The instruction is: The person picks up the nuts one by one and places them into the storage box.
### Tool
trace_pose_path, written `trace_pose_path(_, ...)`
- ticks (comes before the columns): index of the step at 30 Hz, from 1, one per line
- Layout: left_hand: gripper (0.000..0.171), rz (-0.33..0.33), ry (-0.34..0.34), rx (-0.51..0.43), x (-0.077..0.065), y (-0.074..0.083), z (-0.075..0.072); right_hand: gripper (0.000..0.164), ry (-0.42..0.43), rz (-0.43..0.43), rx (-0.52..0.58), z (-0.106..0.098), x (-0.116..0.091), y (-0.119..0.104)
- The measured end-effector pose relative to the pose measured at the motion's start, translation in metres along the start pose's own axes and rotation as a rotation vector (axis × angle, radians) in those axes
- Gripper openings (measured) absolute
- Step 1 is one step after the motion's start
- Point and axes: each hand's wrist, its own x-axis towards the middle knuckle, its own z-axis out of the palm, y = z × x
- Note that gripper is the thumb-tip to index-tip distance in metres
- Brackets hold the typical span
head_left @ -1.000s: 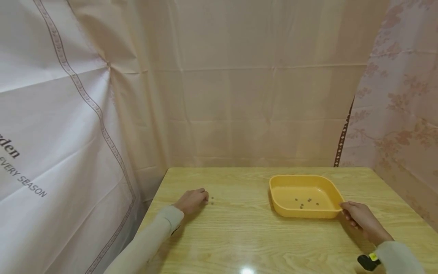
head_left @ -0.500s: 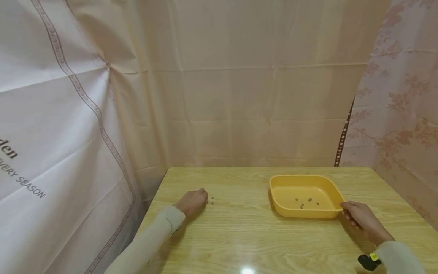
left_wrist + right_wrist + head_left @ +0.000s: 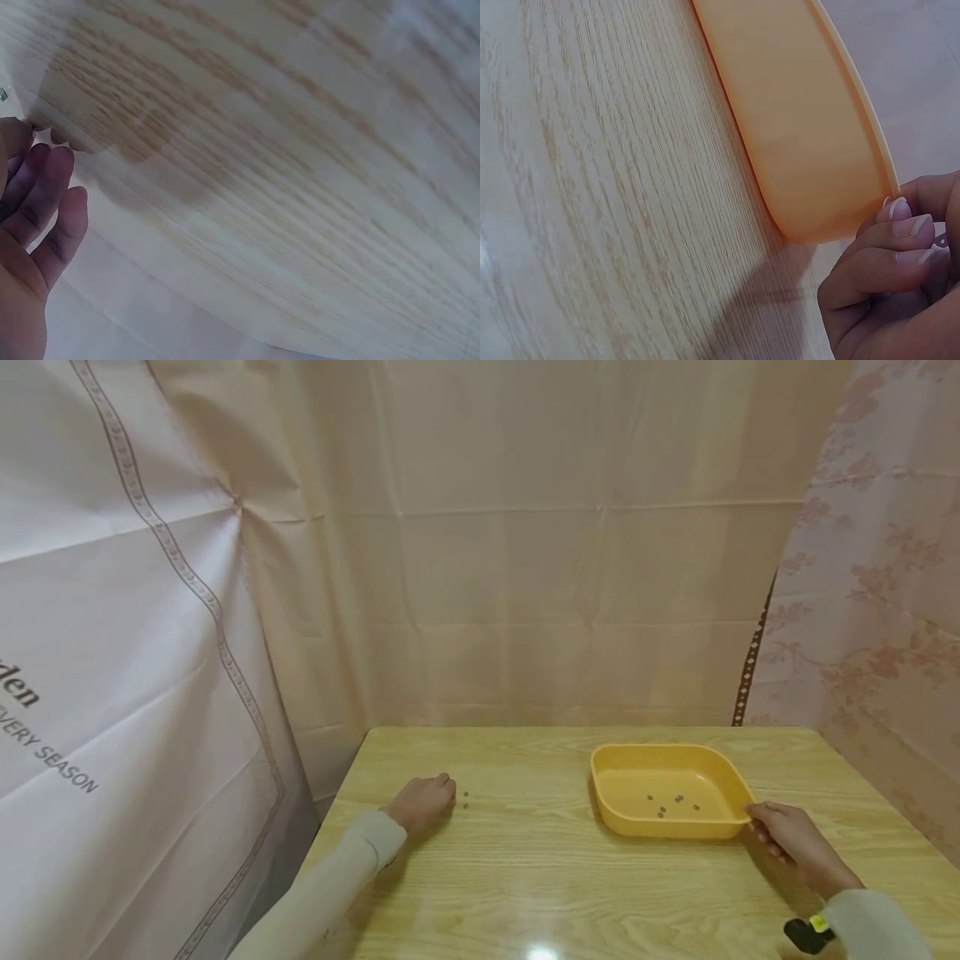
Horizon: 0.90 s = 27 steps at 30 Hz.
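Note:
My left hand [image 3: 422, 802] is down at the tabletop on the left, its fingers bent and fingertips right at the wood. Whether something sits between its thumb and index finger I cannot tell. Just right of those fingertips lie two small metal nuts, the farther nut [image 3: 466, 793] and the nearer nut [image 3: 465, 806]. One small shiny nut [image 3: 3, 94] shows at the left edge of the left wrist view. On the right, my right hand [image 3: 795, 843] pinches the near right corner of a yellow plastic tray [image 3: 667, 829]. Several nuts [image 3: 662, 812] lie scattered on the tray's floor.
The wood-grain table [image 3: 517, 877] carries the tray and the loose nuts. Its far edge meets a hanging beige cloth [image 3: 555, 610]. A printed white cloth [image 3: 150, 718] hangs at the left, and a flowered cloth [image 3: 885, 610] at the right.
Both hands, the tray and the nuts stay in nearly the same places. The left hand has shifted only very slightly, and the white cloth at the left has moved a little.

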Motion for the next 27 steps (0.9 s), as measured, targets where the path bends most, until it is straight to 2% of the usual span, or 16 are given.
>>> trace_pose_path(14, 0.011, 0.001, 0.027, -0.037, -0.0026, 0.0002, 0.0007, 0.039, -0.007, 0.008, 0.005, 0.0006, 0.0004, 0.0003)
trace_pose_path(23, 0.006, 0.004, 0.086, -0.153, -0.0059, -0.0011, -0.003, 0.039, -0.003, 0.015, 0.001, -0.0005, 0.0013, 0.0005)
trace_pose_path(27, 0.006, -0.011, 0.103, -0.169, -0.0053, -0.002, -0.0035, 0.039, -0.008, 0.007, 0.004, -0.0004, 0.0007, 0.0)
